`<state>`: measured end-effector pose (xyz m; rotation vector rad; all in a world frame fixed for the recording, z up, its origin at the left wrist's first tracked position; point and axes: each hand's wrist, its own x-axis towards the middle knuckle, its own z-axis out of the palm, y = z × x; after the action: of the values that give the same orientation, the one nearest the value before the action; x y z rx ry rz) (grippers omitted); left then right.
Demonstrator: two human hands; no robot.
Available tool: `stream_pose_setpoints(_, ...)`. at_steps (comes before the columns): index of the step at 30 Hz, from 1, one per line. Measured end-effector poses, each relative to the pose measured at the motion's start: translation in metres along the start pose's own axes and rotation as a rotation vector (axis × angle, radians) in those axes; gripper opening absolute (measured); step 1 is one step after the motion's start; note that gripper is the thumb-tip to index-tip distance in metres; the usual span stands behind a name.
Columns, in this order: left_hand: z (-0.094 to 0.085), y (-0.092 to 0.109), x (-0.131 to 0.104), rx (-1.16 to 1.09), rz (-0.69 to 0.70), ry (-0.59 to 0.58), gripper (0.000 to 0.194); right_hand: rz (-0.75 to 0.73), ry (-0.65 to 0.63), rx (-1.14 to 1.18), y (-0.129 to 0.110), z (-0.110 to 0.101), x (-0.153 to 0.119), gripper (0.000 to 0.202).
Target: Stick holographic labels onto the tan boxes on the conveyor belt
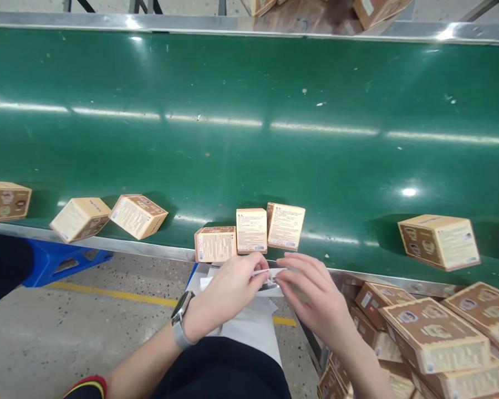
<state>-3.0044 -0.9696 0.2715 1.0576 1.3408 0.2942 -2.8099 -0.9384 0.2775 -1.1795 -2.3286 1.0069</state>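
Observation:
My left hand, with a watch on its wrist, is closed on the left side of a small white item at the near edge of the green belt. The fingers of my right hand pinch the same item from the right. A small dark or shiny part shows between the hands, too small to make out. Just beyond them on the belt, three small brown and cream boxes stand close together: a left one, a middle one and a right one.
More boxes lie on the green belt, several to the left and others at the right. Larger brown boxes are piled at the lower right. A blue plastic object stands below the metal rail. White material lies beneath my hands.

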Motion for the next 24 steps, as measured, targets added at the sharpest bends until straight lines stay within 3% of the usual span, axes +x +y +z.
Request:
stream_pose_setpoints(2, 0.001, -0.003, 0.001, 0.053, 0.053, 0.017, 0.013, 0.298, 0.141, 0.201, 0.007, 0.008, 0.001, 0.008)
stream_pose_setpoints(5, 0.003, -0.009, 0.002, 0.201, 0.269, -0.014, 0.017, 0.756, 0.487, 0.495, 0.022, 0.028, 0.008, 0.016)
stream_pose_setpoints(7, 0.006, -0.015, 0.003, 0.343, 0.385, -0.064, 0.021, 0.886, 0.659, 0.654, 0.030, 0.046, 0.015, 0.025)
stream_pose_setpoints(11, 0.012, -0.025, 0.008, 0.580, 0.433, -0.097, 0.025, 0.924, 0.820, 0.740, 0.034, 0.072, 0.029, 0.032)
stream_pose_setpoints(15, 0.015, -0.032, 0.012, 0.668, 0.436, -0.104, 0.023, 0.928, 0.946, 0.704, 0.030, 0.082, 0.036, 0.029)
stream_pose_setpoints(24, 0.012, -0.029, 0.013, 0.672, 0.463, -0.121, 0.022, 0.918, 1.023, 0.568, 0.031, 0.089, 0.039, 0.027)
